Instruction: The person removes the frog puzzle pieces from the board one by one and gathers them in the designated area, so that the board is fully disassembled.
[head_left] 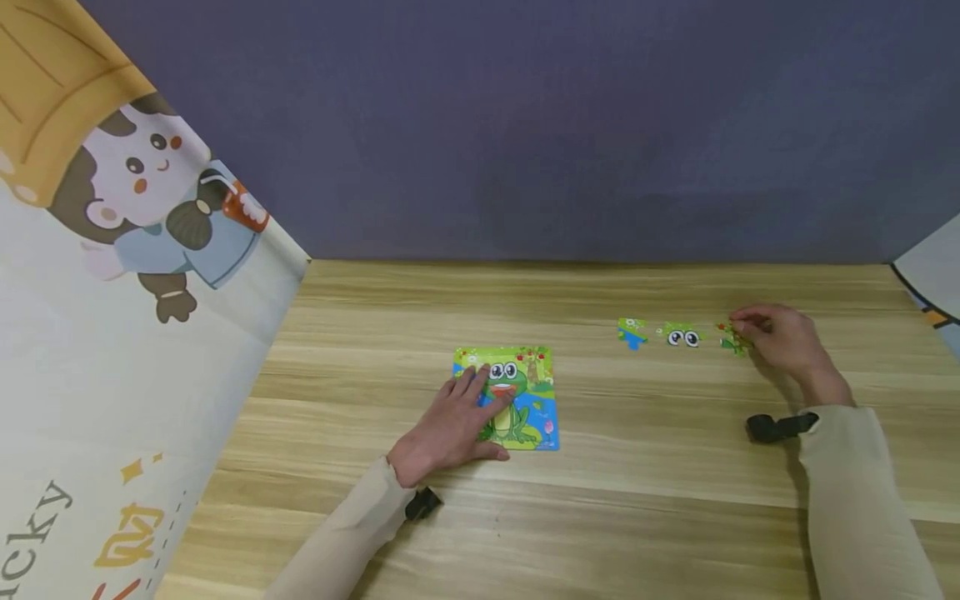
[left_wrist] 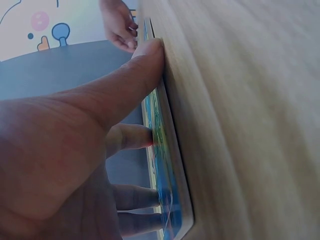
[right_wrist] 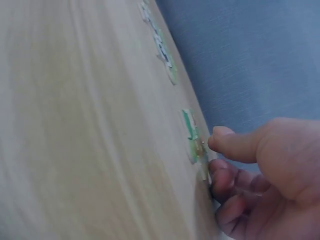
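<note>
A square frog picture board (head_left: 542,417) lies on the wooden table. My left hand (head_left: 453,417) is spread over its left part, with straight fingers resting on the picture and the thumb by the near edge. In the left wrist view, fingertips touch the face of the board (left_wrist: 172,200). Far to the right, my right hand (head_left: 783,342) has bent fingers and thumb right at the edge of a puzzle piece with red and green print (head_left: 731,340). In the right wrist view this piece (right_wrist: 191,137) lies at the tips of the thumb and curled fingers; I cannot tell whether they pinch it.
Left of that piece, a puzzle piece with two big eyes (head_left: 682,337) and a green and blue piece (head_left: 632,333) lie in a row. A dark blue cloth wall (head_left: 570,150) rises behind the table. On the left stands a white panel with a cartoon print (head_left: 90,350).
</note>
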